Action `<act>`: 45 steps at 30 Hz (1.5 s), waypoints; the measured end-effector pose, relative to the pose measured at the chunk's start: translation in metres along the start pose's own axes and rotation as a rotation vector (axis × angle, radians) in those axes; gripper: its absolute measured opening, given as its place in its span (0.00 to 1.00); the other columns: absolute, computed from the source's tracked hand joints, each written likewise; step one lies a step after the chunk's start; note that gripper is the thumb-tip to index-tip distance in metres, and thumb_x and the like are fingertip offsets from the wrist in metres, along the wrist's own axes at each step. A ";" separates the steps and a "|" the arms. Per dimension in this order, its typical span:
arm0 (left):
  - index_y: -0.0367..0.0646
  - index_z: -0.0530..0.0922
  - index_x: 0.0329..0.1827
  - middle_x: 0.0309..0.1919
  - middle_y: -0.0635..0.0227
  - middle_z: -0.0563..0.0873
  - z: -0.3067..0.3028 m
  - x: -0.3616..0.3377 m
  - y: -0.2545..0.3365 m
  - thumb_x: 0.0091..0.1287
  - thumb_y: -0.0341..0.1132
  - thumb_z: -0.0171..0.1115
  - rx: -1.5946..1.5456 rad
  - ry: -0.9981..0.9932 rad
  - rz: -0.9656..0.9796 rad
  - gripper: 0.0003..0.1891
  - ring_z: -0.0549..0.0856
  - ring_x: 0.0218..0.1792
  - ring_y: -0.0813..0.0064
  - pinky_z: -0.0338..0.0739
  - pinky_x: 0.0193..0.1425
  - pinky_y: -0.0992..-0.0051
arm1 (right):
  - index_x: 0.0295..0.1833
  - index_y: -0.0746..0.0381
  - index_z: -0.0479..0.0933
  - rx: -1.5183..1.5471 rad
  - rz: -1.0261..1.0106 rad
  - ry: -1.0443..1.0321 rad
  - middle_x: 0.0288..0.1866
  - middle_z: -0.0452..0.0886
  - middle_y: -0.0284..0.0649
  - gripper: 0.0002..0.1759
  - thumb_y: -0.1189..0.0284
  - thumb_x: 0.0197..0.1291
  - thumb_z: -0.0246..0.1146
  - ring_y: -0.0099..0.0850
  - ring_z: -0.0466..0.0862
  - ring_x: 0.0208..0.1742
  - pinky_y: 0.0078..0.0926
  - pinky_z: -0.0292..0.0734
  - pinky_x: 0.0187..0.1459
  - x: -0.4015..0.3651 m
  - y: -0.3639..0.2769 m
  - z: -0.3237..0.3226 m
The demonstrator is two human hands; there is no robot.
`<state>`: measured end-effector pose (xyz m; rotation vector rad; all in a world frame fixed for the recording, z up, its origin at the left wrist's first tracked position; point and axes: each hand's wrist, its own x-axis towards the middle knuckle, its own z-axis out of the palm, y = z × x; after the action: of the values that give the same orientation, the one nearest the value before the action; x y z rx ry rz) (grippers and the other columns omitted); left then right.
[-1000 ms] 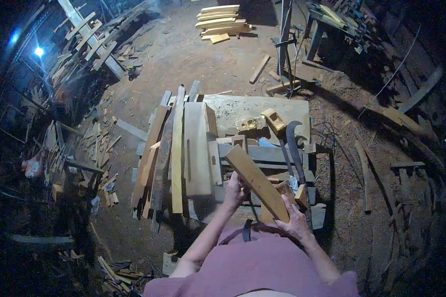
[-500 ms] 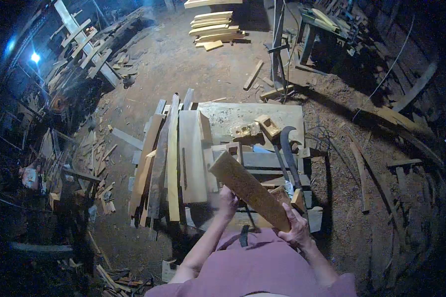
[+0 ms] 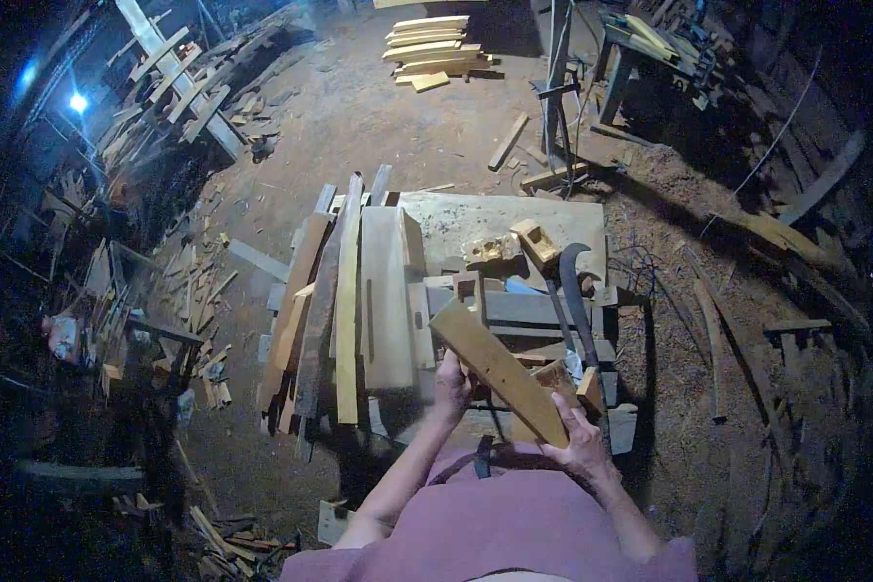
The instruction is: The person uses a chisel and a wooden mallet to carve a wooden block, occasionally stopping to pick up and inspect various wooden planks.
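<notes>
I hold a short yellowish wooden plank (image 3: pixel 500 370) at a slant over the near edge of a workbench (image 3: pixel 456 218). My left hand (image 3: pixel 452 382) grips its underside near the middle. My right hand (image 3: pixel 578 441) holds its lower near end. The plank's far end points up and left. Just beyond it on the bench lie a curved dark blade (image 3: pixel 574 291), a small wooden block (image 3: pixel 536 240) and a lumpy wood piece (image 3: pixel 490 248). I wear a mauve garment at the bottom of the view.
Several long boards (image 3: pixel 347 296) lie side by side on the bench's left half. Stacked planks (image 3: pixel 435 44) sit on the dirt floor far ahead. Scrap wood litters the floor at the left (image 3: pixel 199 281) and the right (image 3: pixel 713 339). A metal stand (image 3: pixel 558 87) rises behind the bench.
The plank has shifted slightly toward the right and its far end has dropped a little; both hands keep their hold. The view has tilted down a bit.
</notes>
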<state>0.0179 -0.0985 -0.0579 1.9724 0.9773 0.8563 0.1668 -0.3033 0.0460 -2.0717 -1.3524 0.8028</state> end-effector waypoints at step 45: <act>0.39 0.71 0.50 0.41 0.65 0.79 -0.074 -0.040 0.046 0.62 0.31 0.61 -0.468 0.318 -0.280 0.15 0.79 0.41 0.78 0.73 0.48 0.79 | 0.71 0.51 0.52 0.023 0.083 0.072 0.57 0.71 0.53 0.50 0.69 0.40 0.69 0.48 0.75 0.55 0.40 0.71 0.55 -0.011 -0.003 0.013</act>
<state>-0.0462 -0.1268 0.0076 1.2956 1.0830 1.1371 0.1520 -0.3114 0.0411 -2.1300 -1.2205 0.7674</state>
